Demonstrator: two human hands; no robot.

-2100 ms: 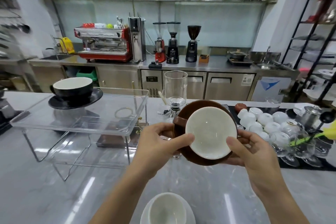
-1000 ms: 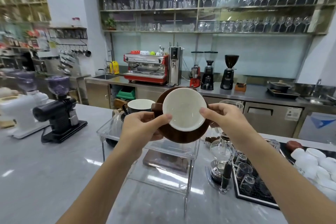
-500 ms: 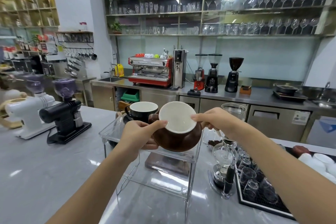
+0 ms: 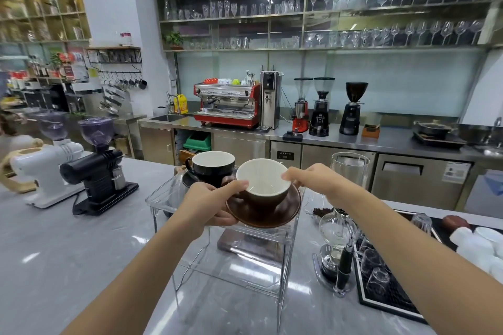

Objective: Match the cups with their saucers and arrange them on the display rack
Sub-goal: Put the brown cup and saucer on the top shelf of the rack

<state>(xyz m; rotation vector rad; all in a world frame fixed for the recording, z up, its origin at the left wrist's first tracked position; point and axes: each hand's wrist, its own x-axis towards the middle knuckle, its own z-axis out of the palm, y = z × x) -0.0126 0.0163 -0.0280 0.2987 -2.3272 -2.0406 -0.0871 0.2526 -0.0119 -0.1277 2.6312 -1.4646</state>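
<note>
Above the clear display rack (image 4: pixel 163 200) on the grey counter (image 4: pixel 68 253), both hands held a brown cup (image 4: pixel 263 187) seated on its brown saucer (image 4: pixel 275 216). The left hand (image 4: pixel 209 205) gripped the saucer's near-left edge, thumb laid against the cup's rim. The right hand (image 4: pixel 313 177) pinched the cup's rim on the far-right side. Whether the saucer touched the rack's top shelf could not be told. Just behind, a black cup (image 4: pixel 211 167) sat on a black saucer (image 4: pixel 189 178) on the same shelf.
</note>
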